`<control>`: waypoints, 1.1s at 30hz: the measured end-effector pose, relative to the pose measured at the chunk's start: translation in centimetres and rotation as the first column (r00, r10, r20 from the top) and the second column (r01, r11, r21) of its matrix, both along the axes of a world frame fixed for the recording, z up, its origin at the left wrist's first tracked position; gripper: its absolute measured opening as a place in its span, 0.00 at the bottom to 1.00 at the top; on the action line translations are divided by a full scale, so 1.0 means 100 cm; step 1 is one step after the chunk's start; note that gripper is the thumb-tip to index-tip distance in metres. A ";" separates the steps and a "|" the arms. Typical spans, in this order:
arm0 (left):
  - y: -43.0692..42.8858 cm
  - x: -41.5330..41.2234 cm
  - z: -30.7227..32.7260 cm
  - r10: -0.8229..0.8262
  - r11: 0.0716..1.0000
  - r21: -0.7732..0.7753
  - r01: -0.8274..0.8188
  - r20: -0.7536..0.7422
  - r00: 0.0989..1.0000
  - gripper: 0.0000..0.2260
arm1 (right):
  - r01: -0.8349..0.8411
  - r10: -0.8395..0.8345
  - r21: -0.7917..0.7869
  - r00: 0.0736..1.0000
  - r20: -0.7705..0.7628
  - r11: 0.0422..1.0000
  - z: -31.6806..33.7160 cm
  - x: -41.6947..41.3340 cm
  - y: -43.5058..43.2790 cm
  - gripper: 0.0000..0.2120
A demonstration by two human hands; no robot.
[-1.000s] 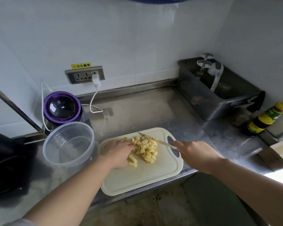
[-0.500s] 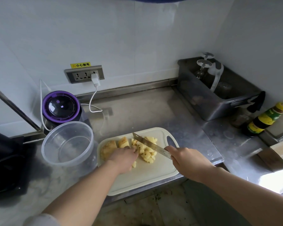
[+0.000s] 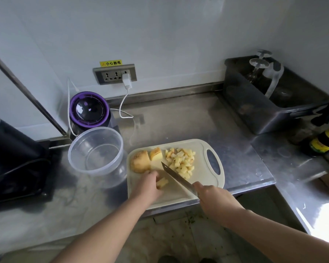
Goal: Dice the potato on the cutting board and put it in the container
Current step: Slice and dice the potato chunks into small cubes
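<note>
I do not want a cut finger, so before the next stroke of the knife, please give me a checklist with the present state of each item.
1. Right hand grips the knife at its handle: ok.
2. Left hand holds the potato piece to be cut: ok.
3. Left fingertips are tucked away from the blade: cannot tell; they sit close to it.
4. Diced pile is clear of the cutting spot: ok, it lies beyond the blade.
5. Container is open, beside the cutting board: ok, and empty.
6. All potato is diced: not ok; larger chunks lie uncut on the board.
</note>
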State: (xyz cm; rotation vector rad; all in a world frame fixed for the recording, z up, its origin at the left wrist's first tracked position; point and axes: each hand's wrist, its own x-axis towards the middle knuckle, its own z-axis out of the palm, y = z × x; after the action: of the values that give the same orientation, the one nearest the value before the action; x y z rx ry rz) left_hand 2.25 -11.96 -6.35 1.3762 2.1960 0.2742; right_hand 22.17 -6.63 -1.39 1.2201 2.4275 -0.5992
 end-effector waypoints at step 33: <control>0.013 0.017 -0.012 0.278 0.933 0.190 -0.305 0.156 0.948 0.07 | -0.053 0.053 0.001 0.998 -0.015 0.999 0.000 -0.022 -0.010 0.24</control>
State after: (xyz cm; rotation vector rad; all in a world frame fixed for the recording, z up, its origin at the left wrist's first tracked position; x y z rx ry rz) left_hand 3.93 -10.64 -7.52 1.0956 2.3110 0.7045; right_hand 20.00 -7.63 -1.43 1.1518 2.4642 -0.5943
